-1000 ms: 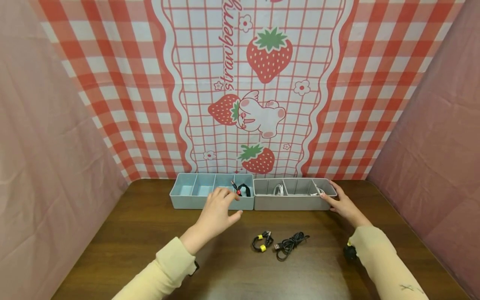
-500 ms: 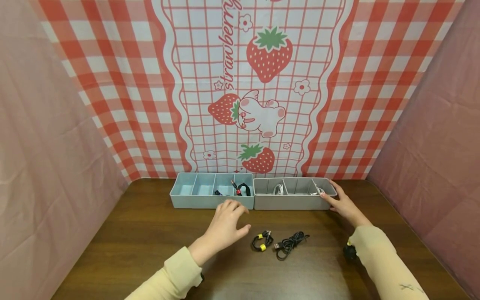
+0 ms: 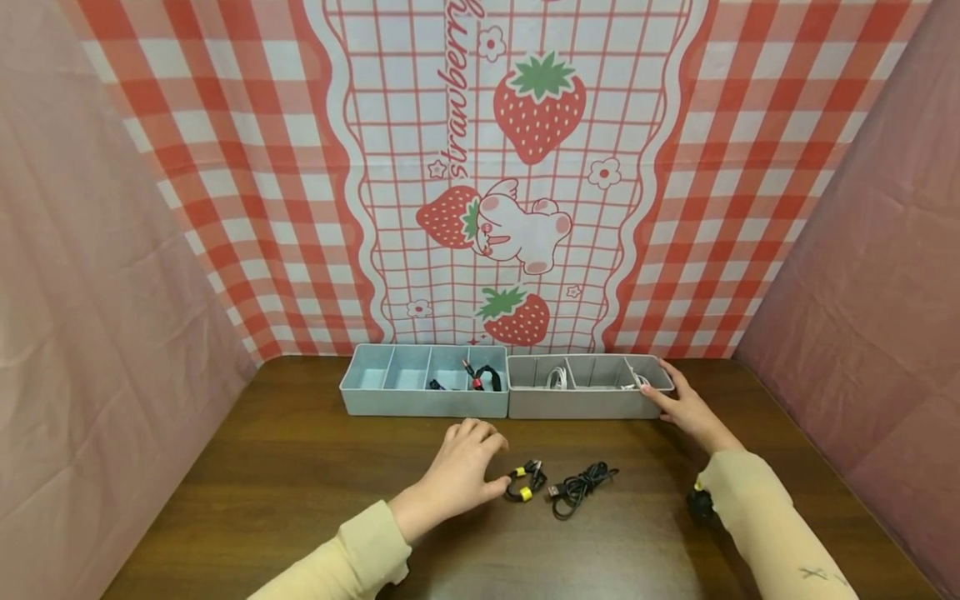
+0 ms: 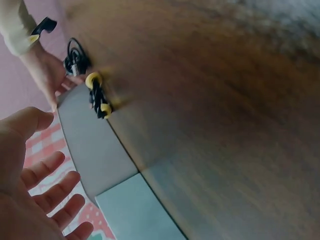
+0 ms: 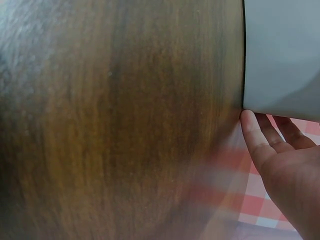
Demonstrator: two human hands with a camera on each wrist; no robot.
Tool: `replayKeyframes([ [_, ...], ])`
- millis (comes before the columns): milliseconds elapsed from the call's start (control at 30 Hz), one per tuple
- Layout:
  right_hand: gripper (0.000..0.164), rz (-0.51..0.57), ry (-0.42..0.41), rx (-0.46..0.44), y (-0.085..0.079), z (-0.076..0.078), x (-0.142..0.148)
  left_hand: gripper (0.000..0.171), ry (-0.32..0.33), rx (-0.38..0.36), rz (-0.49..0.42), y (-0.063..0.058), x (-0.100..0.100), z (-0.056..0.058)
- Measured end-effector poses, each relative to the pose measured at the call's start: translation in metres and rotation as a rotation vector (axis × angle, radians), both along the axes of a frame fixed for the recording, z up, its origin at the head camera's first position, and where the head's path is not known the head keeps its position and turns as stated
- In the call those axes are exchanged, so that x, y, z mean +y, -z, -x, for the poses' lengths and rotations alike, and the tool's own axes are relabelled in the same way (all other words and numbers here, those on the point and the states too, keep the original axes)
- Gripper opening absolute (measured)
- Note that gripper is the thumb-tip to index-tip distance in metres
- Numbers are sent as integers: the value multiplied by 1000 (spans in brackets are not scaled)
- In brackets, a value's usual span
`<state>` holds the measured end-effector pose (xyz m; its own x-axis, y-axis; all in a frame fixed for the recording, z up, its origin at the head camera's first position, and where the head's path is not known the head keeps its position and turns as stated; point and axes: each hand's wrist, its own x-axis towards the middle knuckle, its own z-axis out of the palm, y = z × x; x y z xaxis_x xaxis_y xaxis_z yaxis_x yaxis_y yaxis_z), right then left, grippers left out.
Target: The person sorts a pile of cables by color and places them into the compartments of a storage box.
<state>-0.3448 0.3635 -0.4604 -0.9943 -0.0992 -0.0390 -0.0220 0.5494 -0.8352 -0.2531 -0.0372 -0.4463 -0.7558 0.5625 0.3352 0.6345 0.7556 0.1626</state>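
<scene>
Along the far edge of the wooden surface [image 3: 300,467], the light blue box [image 3: 423,405] and the gray box [image 3: 585,407] stand end to end, the gray one nearer the far right corner. At that box's right end the right hand [image 3: 693,414] keeps its hold, thumb over the front rim, fingers against the end wall. The left hand [image 3: 453,475] has drawn back from the light blue box toward the middle of the surface; its fingers are spread, gently bent, and hold nothing. Its thumb lies right by the banded black cable [image 3: 536,481], though whether they touch is hard to judge. The plain black cable [image 3: 582,482] lies just beside that one, toward the right edge. Both remain outside the boxes, so the work seems to have shifted from the compartments to these loose pieces. With the hand gone, a dark cable [image 3: 437,385] shows in the light blue box's third compartment from the left, next to the red-banded cable [image 3: 491,377]. Smallest are the two yellow bands [image 3: 526,494] on the nearer loop.
</scene>
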Motion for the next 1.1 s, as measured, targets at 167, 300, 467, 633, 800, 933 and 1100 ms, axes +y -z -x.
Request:
replayKeyframes([
  [167, 83, 1, -4, 2, 0, -1, 0, 37, 13, -18, 54, 5, 2, 0],
  [300, 83, 2, -7, 2, 0, 0, 0, 39, 36, -12, 90, 9, 3, 1],
  [467, 84, 0, 0, 5, 0, 0, 0, 40, 62, 15, 142, 14, 6, 2],
  [633, 84, -14, 2, 18, -1, 0, -1, 40, 79, -5, 176, 14, 8, 1],
  [800, 85, -18, 8, 16, -1, 0, -1, 40, 82, -11, 207, 17, 10, 3],
  [933, 85, -22, 14, 10, -1, 0, -1, 41, 82, 0, 247, 21, 13, 5],
  [1100, 85, -17, 12, 7, -1, -1, -1, 42, 82, 26, 275, 23, 16, 6],
])
